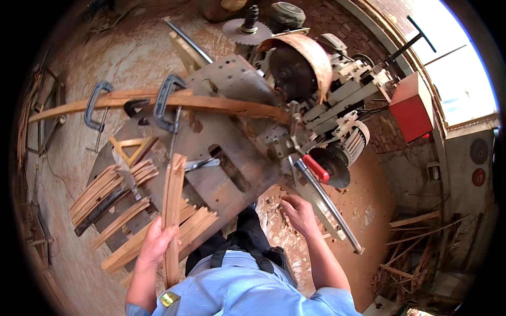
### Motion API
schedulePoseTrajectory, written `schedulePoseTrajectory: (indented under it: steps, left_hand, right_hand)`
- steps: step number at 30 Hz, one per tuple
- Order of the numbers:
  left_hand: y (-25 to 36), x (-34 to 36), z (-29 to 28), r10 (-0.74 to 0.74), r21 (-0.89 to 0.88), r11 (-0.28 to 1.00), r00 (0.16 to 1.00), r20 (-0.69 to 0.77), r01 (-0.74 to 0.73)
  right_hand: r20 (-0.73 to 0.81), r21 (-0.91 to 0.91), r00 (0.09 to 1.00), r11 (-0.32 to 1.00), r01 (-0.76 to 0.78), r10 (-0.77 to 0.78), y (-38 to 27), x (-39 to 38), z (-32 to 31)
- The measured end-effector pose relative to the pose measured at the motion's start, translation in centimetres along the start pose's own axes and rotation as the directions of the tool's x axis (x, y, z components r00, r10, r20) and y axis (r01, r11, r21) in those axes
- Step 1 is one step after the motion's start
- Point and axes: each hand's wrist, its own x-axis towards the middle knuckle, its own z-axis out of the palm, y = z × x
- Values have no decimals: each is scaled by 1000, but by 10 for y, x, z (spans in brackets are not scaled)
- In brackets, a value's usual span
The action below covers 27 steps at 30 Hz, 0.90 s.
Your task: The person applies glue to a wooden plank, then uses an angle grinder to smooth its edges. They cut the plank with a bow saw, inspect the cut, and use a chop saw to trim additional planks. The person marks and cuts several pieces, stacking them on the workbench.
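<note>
My left hand is closed around a long wooden strip, which stands out across the near left edge of the metal machine table. More cut wooden strips lie beside and under it on the table. To the right, my right hand hangs off the table with its fingers curled in, and I see nothing in it. Ahead of that hand are a red-handled lever and a toothed saw blade. A long curved wooden piece spans the table's far side, with two C-clamps on it.
Stacked strips and a yellow triangular square lie at the table's left. A large blade under a curved wooden guard, motors and a red box stand at the far right. Scrap wood is heaped at right.
</note>
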Motion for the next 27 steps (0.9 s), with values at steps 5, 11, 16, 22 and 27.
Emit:
schedulePoseTrajectory:
  steps: [5,11,16,22,27]
  left_hand:
    - [66,23,55,165,724,679,986,10,-121]
    - [113,62,112,441,987,72,892,100,-146]
    - [153,93,139,516,952,-206,801,303,-227]
    - [190,172,168,586,847,-450,622,519,-282]
    - [204,245,138,594,819,-483,572,566,-309]
  right_hand:
    - [-137,175,985,981,-84,109,15,-3,-104]
    - [-450,-190,742,865,464,-496,-71,5,-289]
    - [-622,-674,327,699,240,-712,-181,64,-409]
    - [-57,-978,178,19,-207,-982,-212,217,-574]
    - [15,-997,230,-33,-73,-973,-228,308,-589]
